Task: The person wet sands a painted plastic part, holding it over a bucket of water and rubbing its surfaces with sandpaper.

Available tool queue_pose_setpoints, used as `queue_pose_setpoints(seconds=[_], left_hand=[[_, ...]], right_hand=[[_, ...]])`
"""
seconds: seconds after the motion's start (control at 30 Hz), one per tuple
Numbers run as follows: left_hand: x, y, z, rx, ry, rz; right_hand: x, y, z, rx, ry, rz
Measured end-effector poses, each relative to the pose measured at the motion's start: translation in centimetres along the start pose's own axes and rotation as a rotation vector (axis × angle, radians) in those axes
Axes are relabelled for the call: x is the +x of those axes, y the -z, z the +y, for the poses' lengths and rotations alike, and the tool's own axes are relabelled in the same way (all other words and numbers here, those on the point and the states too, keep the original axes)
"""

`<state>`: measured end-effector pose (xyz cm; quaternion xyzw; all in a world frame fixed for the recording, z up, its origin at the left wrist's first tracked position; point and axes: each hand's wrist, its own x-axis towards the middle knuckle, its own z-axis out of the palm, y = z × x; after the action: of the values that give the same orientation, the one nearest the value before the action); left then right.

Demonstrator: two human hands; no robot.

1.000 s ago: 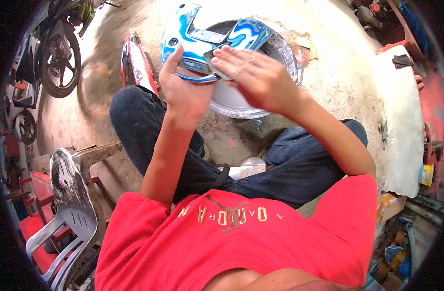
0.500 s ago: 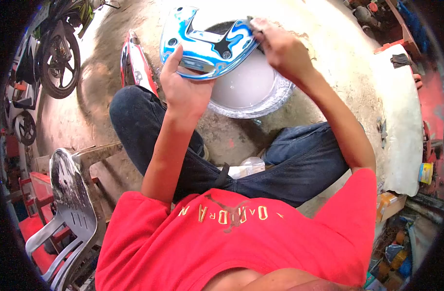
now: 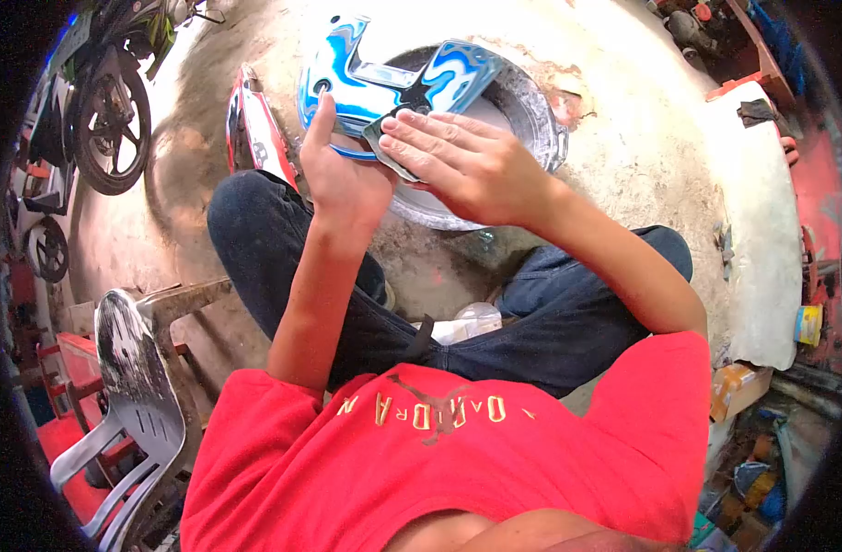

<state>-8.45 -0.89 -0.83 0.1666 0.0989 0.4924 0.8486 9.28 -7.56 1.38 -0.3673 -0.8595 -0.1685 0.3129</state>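
Observation:
My left hand (image 3: 347, 179) grips the near left edge of a blue and white curved panel (image 3: 347, 92), its thumb up on the panel's face. Under the fingers of my right hand (image 3: 462, 161) lies a thin dark sheet (image 3: 390, 153), pressed flat on the panel's near edge. Those fingers are stretched out close together. Beneath the panel stands a round basin (image 3: 536, 101) with whitish liquid, partly hidden by the panel and my right hand.
A red and white panel (image 3: 260, 133) lies on the floor to the left. Further left are a motorcycle wheel (image 3: 113, 120) and a grey plastic chair (image 3: 140, 377). A long pale sheet (image 3: 761, 230) and a cardboard box (image 3: 739, 391) are on the right.
My right hand moved out to the panel's right end, then came back left and nearer with the dark sheet. The panel has shifted slightly; my left hand still holds it.

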Motion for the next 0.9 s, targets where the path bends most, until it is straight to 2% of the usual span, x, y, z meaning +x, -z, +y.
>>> queue_pose_setpoints(seconds=[0.03, 0.07, 0.1, 0.13, 0.17, 0.23, 0.27, 0.3, 0.37, 0.43, 0.47, 0.5, 0.57, 0.63, 0.7, 0.73, 0.77, 0.8, 0.83, 0.9], left_hand=[[0.0, -0.7, 0.4, -0.034, 0.048, -0.049], [-0.4, -1.8, 0.0, 0.017, 0.039, 0.091], [-0.6, -2.1, -0.1, 0.041, 0.009, 0.109], [-0.6, -2.4, -0.3, 0.062, -0.022, 0.125], [-0.7, -2.6, -0.3, 0.083, -0.051, 0.141], [-0.7, -2.6, -0.3, 0.093, -0.047, 0.106], [-0.6, -2.4, -0.3, 0.096, -0.050, 0.095], [-0.4, -1.1, -0.3, 0.046, -0.011, 0.026], [0.3, 1.7, 0.3, -0.042, 0.069, -0.114], [-0.4, -1.5, -0.2, 0.040, 0.009, -0.016], [-0.5, -2.1, -0.3, 0.053, -0.024, 0.019], [-0.8, -2.3, -0.4, 0.066, -0.056, 0.058], [-0.5, -2.3, -0.3, 0.060, -0.046, 0.060], [-0.5, -1.9, -0.5, 0.061, -0.055, 0.051], [0.1, -0.3, -0.2, 0.008, -0.013, -0.065], [0.3, 0.1, -0.1, -0.017, 0.009, -0.125], [0.2, 0.5, -0.2, 0.013, -0.011, -0.060], [-0.2, -1.0, -0.4, 0.038, -0.034, 0.000], [-0.5, -2.1, -0.6, 0.059, -0.061, 0.060], [-0.8, -2.5, -0.5, 0.097, -0.066, 0.077]], right_hand=[[0.0, 0.4, 0.4, 0.010, 0.031, 0.018], [-0.2, 0.7, 1.7, -0.038, -0.093, -0.024], [-0.6, 0.9, 3.9, -0.089, -0.213, -0.068], [0.0, 1.0, 5.2, -0.107, -0.328, 0.002], [-0.2, 2.1, 5.3, -0.041, -0.733, -0.279], [-0.9, 0.7, 4.7, -0.107, -0.294, -0.013], [-1.2, 0.1, 2.5, -0.128, -0.229, -0.048], [-0.6, -0.2, 0.2, 0.009, -0.132, 0.014], [-0.5, 0.0, -0.5, 0.036, 0.028, -0.018], [-1.2, 0.4, 3.4, -0.099, -0.124, -0.028], [-2.0, 0.2, 5.6, -0.045, -0.310, -0.017], [0.0, 2.6, 5.4, 0.078, -0.869, -0.347], [-1.0, 1.9, 5.0, -0.084, -0.636, -0.195], [-1.2, -0.2, 2.4, -0.160, -0.209, 0.017], [-0.6, -0.2, -1.2, -0.029, -0.081, -0.030], [-0.6, -0.2, -0.4, -0.049, -0.044, -0.013], [-0.8, -0.1, 1.1, -0.070, -0.010, 0.002], [-1.2, 0.1, 3.4, -0.180, -0.097, -0.032], [-0.6, 0.8, 4.6, -0.154, -0.302, -0.033], [1.3, 3.7, 4.5, -0.129, -0.790, -0.561]])
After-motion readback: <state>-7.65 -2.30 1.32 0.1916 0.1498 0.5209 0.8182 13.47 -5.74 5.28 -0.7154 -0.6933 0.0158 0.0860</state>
